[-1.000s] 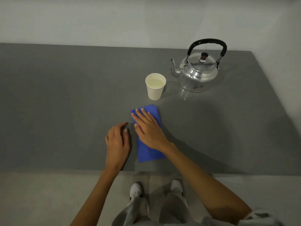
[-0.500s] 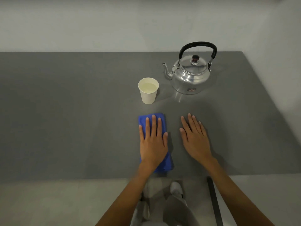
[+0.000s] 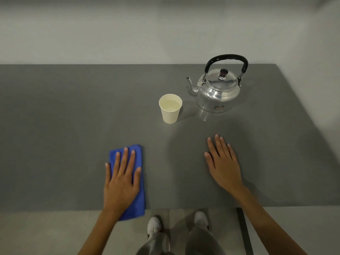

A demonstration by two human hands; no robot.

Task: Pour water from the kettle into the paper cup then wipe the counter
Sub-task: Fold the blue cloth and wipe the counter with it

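Observation:
A white paper cup [image 3: 170, 109] holding water stands upright near the middle of the grey counter [image 3: 64, 126]. Right behind it sits a shiny metal kettle [image 3: 218, 92] with a black handle, its spout pointing left toward the cup. My left hand [image 3: 121, 181] presses flat, fingers spread, on a folded blue cloth [image 3: 141, 203] at the counter's front edge, left of the cup. The cloth's near end overhangs that edge. My right hand [image 3: 223, 162] rests palm down on bare counter in front of the kettle, holding nothing.
A pale wall [image 3: 165, 34] borders the counter at the back and on the right side. Below the front edge lie a light floor and my two white shoes [image 3: 154, 224]. A dark strip [image 3: 243, 230] runs along the floor at right.
My right hand came off the cloth and settled on the counter to the right. My left hand took over the cloth and slid it leftward along the front edge.

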